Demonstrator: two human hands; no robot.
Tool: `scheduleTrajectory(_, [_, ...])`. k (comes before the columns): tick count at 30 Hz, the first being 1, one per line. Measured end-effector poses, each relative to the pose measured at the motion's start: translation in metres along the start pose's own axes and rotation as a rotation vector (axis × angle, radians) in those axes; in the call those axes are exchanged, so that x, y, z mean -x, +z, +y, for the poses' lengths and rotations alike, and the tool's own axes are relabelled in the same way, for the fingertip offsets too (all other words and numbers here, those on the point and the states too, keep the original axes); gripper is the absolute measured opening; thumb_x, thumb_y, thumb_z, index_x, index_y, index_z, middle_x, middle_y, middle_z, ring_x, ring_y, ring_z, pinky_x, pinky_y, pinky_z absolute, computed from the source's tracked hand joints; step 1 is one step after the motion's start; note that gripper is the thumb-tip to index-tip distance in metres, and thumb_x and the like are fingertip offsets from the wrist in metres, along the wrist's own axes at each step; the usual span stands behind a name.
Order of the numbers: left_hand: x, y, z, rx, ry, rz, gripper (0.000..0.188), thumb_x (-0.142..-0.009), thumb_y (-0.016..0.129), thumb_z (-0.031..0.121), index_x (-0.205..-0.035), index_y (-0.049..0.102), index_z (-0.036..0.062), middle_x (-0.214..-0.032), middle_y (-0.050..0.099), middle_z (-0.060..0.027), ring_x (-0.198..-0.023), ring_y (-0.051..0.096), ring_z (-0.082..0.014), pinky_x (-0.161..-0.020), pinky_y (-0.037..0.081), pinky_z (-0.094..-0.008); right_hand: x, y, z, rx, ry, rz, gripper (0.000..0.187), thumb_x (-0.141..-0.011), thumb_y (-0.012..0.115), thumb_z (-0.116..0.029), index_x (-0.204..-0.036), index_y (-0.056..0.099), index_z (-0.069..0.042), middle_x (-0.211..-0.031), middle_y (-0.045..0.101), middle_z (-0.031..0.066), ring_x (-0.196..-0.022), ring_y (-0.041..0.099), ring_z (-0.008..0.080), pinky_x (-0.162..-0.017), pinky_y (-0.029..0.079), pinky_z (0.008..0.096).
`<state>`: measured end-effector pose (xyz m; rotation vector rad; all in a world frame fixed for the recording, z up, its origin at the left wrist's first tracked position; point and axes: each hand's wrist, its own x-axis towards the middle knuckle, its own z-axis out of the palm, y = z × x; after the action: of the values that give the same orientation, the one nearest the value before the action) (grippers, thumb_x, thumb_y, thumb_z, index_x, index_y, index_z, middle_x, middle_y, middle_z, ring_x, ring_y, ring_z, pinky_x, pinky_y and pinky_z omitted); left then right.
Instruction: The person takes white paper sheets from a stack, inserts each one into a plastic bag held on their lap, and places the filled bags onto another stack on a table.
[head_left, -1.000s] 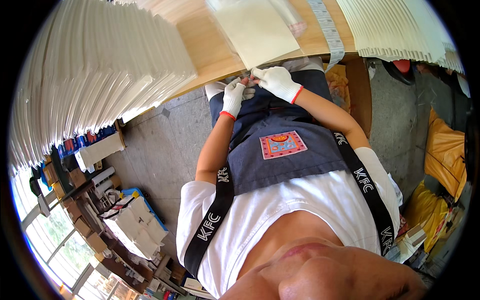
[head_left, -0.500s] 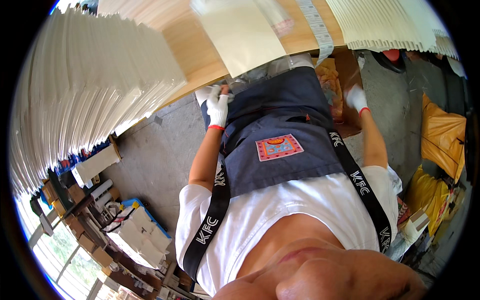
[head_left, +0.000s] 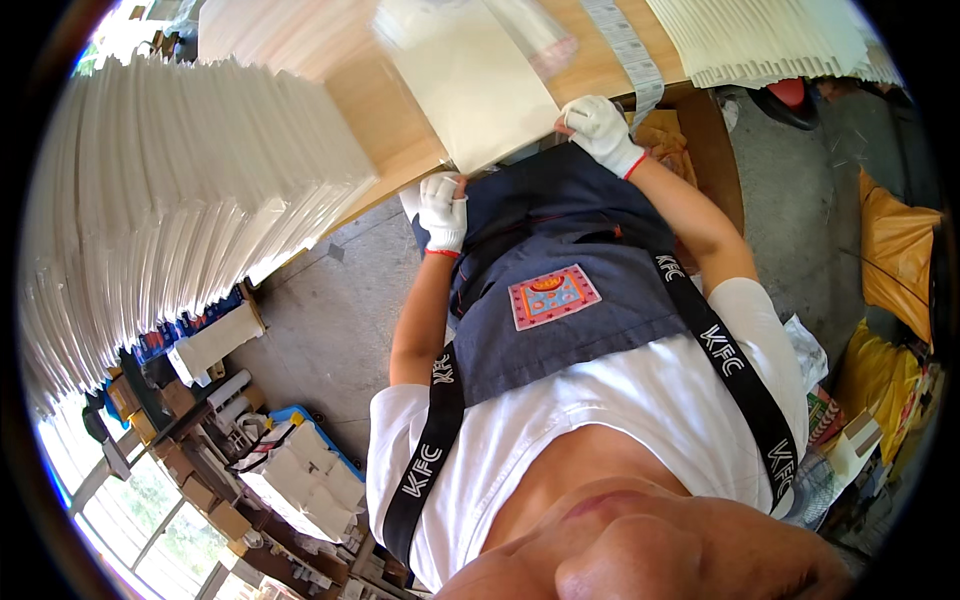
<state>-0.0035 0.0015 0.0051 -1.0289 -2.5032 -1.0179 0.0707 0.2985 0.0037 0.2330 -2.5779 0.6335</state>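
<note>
Left fingers (head_left: 447,186), in a white glove with a red cuff, curl onto the near corner of the cream sheet (head_left: 470,80); they look closed on its edge, though the pinch itself is hard to make out. Right fingers (head_left: 578,117), same glove, press the sheet's other near corner at the bench (head_left: 375,100) edge, bent and touching it; whether they pinch or only push, cannot tell. Left hand (head_left: 443,210) sits just below the bench edge, right hand (head_left: 603,132) level with it, both well apart with the sheet's near edge between them. Sheet lies flat on the wooden bench, its far end blurred under a clear bag (head_left: 530,25). A strip of white labels (head_left: 630,45) runs down the bench just right of the right hand. Big fanned stack of white sheets (head_left: 180,190) fills the bench's left side; another stack (head_left: 760,40) sits at upper right. Person wears a dark blue apron (head_left: 560,300) with a coloured patch, black straps, white shirt. Concrete floor (head_left: 330,320) below left, with boxes (head_left: 300,480) and clutter; yellow bags (head_left: 890,270) at right.
</note>
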Motion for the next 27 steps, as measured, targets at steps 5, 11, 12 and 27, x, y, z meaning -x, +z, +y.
scheduleTrajectory(5, [0.028, 0.057, -0.011, 0.705, -0.803, 0.413, 0.011, -0.088, 0.055, 0.015, -0.087, 0.049, 0.0066, -0.078, 0.052, -0.0041, -0.071, 0.047, -0.0135, -0.064, 0.039, -0.0257, -0.009, 0.033, -0.037, -0.074, 0.647, 0.095, 0.018, -0.079, 0.061, -0.024, -0.089, 0.057, -0.01, -0.074, 0.06, 0.0101, -0.069, 0.06, 0.03, -0.061, 0.044, 0.0409])
scheduleTrajectory(11, [0.033, 0.062, -0.02, 1.561, -1.361, 0.529, 0.021, -0.092, 0.039, 0.019, -0.106, 0.053, 0.0111, -0.099, 0.06, -0.0035, -0.089, 0.057, -0.0166, -0.063, 0.048, -0.0274, 0.025, 0.026, -0.003, -0.146, 0.783, 0.575, 0.025, -0.084, 0.059, -0.021, -0.102, 0.053, -0.005, -0.086, 0.061, 0.0123, -0.079, 0.06, 0.0249, -0.072, 0.046, 0.0341])
scheduleTrajectory(12, [0.043, 0.066, -0.024, 1.585, -1.524, 0.578, 0.019, -0.091, 0.039, 0.015, -0.101, 0.054, 0.0105, -0.096, 0.06, -0.0067, -0.081, 0.057, -0.0174, -0.06, 0.048, -0.0301, 0.039, 0.021, 0.011, -0.135, 0.901, 0.666, 0.025, -0.084, 0.058, -0.018, -0.103, 0.051, -0.004, -0.09, 0.061, 0.0127, -0.082, 0.059, 0.023, -0.074, 0.046, 0.033])
scheduleTrajectory(27, [-0.044, 0.11, 0.107, 1.226, -0.909, -0.858, 0.05, -0.091, 0.047, 0.021, -0.136, 0.031, 0.007, -0.13, 0.045, -0.0125, -0.079, 0.058, -0.0149, -0.076, 0.051, -0.0313, 0.085, -0.095, 0.053, -0.742, 0.984, 0.121, 0.015, -0.078, 0.047, 0.001, -0.092, 0.053, 0.0, -0.084, 0.059, 0.0052, -0.085, 0.057, 0.0106, -0.077, 0.043, 0.0236])
